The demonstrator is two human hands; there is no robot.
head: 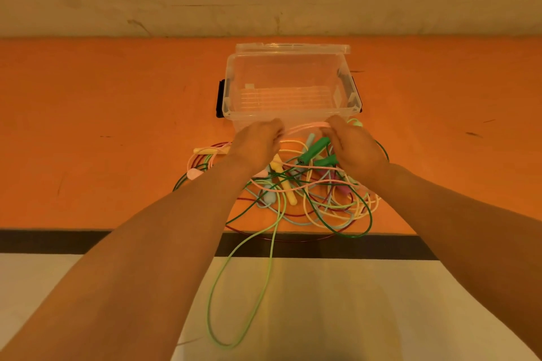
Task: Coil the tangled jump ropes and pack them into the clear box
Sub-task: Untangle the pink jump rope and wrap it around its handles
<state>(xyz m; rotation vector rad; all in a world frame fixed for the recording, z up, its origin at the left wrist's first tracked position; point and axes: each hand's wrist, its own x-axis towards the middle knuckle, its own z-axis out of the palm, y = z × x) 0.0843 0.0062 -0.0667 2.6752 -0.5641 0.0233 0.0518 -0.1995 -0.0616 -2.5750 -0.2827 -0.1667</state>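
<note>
Orange covers the desk, and a clear plastic box stands open on it near the far edge, its lid tipped back behind it and black latches on both short sides. Nothing lies inside the box. Just in front of it sits the tangle of jump ropes: pink, pale yellow, dark green, light blue and dark red cords looped over one another, with green handles, a yellow handle and a pale pink handle among them. One light green cord hangs in a long loop over the desk's near edge, down past the black trim. Both hands are raised over the pile, close to the box's front wall. The left hand and the right hand each pinch the same pink rope, which arches between them in a short span, while more of it trails down into the tangle below the right wrist.
</note>
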